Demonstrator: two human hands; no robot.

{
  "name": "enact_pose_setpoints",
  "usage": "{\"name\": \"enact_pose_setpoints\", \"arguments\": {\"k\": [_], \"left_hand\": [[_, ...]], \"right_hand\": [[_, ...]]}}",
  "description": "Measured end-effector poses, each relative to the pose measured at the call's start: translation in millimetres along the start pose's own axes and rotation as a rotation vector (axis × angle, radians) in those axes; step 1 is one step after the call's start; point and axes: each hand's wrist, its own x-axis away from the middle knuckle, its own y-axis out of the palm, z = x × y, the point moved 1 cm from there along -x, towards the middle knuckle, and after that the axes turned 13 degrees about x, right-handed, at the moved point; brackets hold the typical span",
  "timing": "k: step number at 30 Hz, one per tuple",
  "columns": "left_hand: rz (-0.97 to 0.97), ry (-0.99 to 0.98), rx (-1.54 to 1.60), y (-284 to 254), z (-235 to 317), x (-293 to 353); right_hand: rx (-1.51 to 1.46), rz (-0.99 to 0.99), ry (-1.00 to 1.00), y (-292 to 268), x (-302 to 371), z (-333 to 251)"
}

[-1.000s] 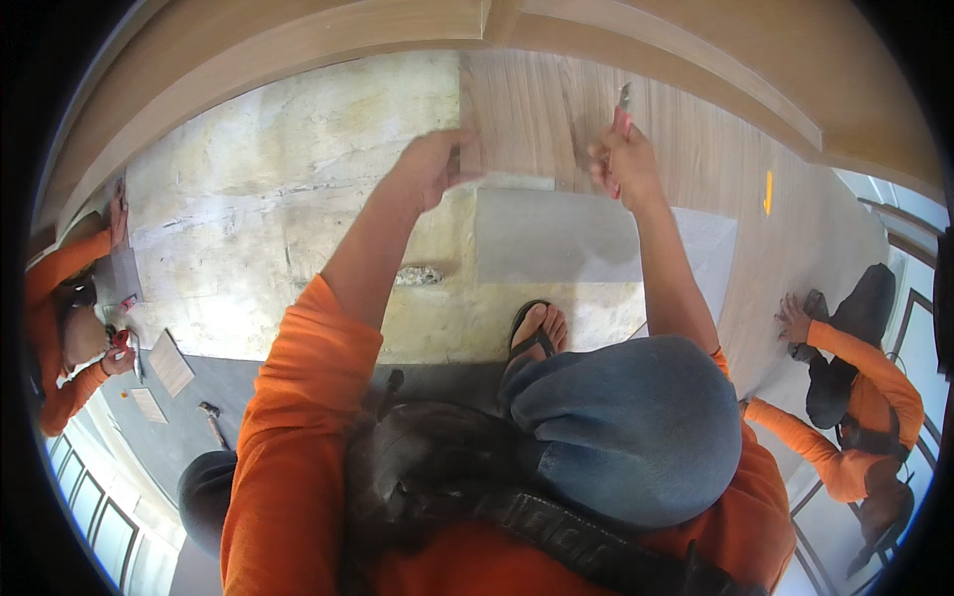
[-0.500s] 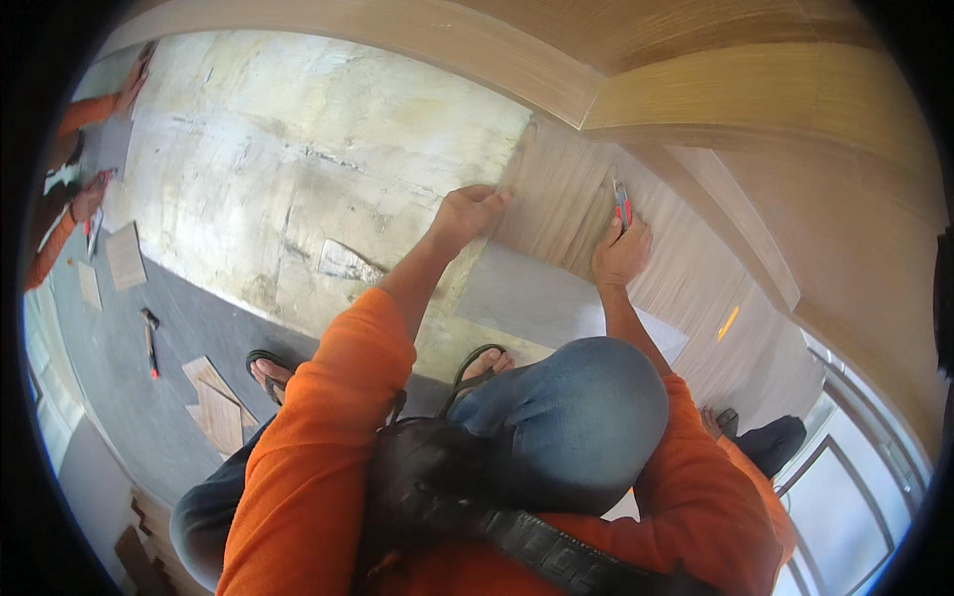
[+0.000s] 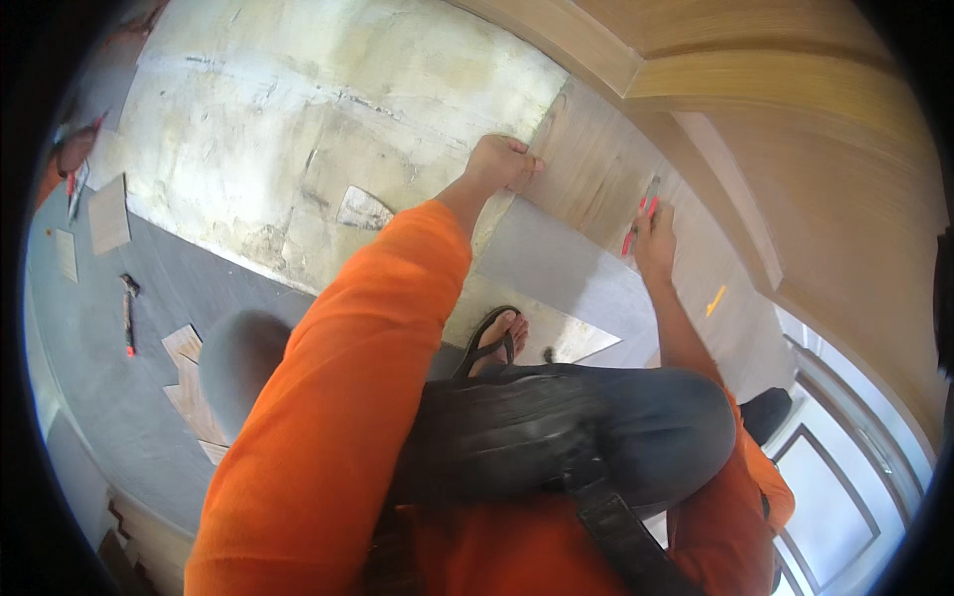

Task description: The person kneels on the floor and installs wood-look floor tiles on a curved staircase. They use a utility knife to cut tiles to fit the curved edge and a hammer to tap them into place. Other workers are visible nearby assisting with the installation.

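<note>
My left hand (image 3: 505, 164) is closed, its thumb and fingertips pinching the near-left edge of a wood-look floor plank (image 3: 576, 144). The plank borders the bare, glue-stained floor (image 3: 268, 129). In my right hand (image 3: 656, 241) is a red utility knife (image 3: 644, 214), held over the wood-look surface with its tip pointing away from me. Between my hands and my knee lies a flat grey sheet (image 3: 571, 263), overlapping the planks and the bare floor. A scraper blade (image 3: 364, 209) rests on the bare floor left of my left forearm, which partly hides it.
A hammer (image 3: 128, 316) and several cut plank pieces (image 3: 189, 387) lie on the grey floor to the left. Another person's hand (image 3: 76, 151) holds a red-handled tool at the far left. Wooden panelling (image 3: 735, 199) borders the right side, near a small yellow stick (image 3: 715, 300).
My right hand and the knife have shifted toward the yellow stick. My left hand stays at the plank's edge. My body has leaned, and my left knee now covers my left foot.
</note>
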Motion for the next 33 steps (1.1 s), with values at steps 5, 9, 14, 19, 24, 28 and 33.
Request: {"name": "enact_pose_setpoints", "arguments": {"k": [5,9,14,19,24,28,33], "left_hand": [[0.051,0.054,-0.074,7,6,7],[-0.014,0.009,-0.022,10,7,0],[-0.023,-0.007,-0.067,9,22,14],[-0.017,0.006,-0.189,38,24,-1],[0.128,-0.013,-0.163,44,23,-4],[0.141,0.032,-0.174,53,23,8],[0.106,0.129,-0.199,49,6,-7]], "right_hand": [[-0.128,-0.213,0.129,-87,108,-41],[0.077,-0.295,0.248,-131,77,4],[0.441,-0.167,-0.4,-92,-4,22],[0.735,-0.212,-0.659,-55,-110,-38],[0.803,-0.184,-0.864,-27,-139,-82],[0.86,-0.178,-0.906,-11,-156,-89],[0.821,-0.057,-0.982,12,-173,-89]]}}
